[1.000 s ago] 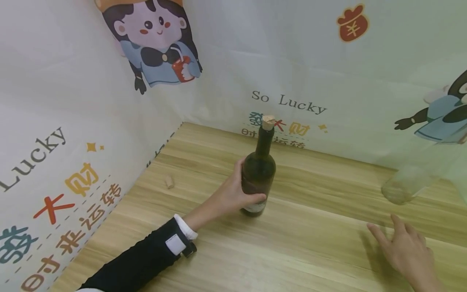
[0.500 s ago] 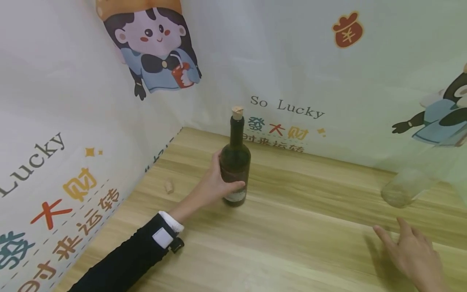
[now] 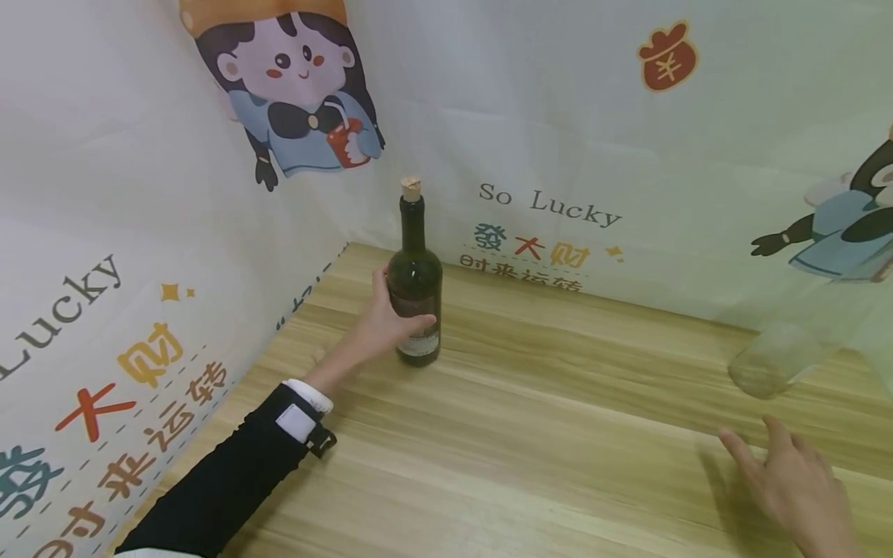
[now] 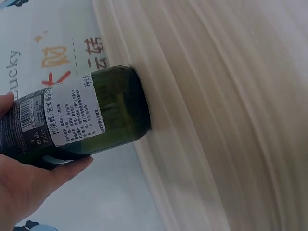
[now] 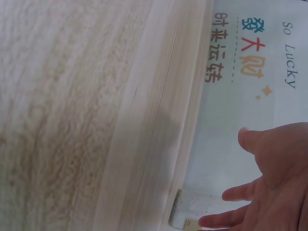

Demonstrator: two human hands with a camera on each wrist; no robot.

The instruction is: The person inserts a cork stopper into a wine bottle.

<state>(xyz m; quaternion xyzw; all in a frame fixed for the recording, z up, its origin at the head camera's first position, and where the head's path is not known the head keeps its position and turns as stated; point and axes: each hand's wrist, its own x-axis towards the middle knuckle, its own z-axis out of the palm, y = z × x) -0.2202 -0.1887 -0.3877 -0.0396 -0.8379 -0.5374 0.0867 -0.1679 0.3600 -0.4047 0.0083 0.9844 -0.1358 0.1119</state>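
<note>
My left hand [image 3: 384,322] grips a dark green wine bottle [image 3: 416,271] round its lower body. The bottle stands upright, with a cork [image 3: 411,188] projecting from its mouth. In the left wrist view, a white printed label [image 4: 74,113] covers part of the bottle, and its base meets or lies very close to the wooden surface. At the right of the head view, my right hand [image 3: 795,480] holds nothing, thumb and fingers spread apart. Beyond its fingertips stands a clear glass vessel [image 3: 767,364], faint against the cloth, its upper part hard to make out.
The wooden tabletop [image 3: 530,434] runs back to a pale printed cloth [image 3: 432,116], which also hangs along the left side. Behind the wine bottle, the cloth rises from the table's back edge.
My left hand has carried the wine bottle leftward and back across the table. My left forearm now covers the loose cork seen earlier. The right hand has shifted only slightly.
</note>
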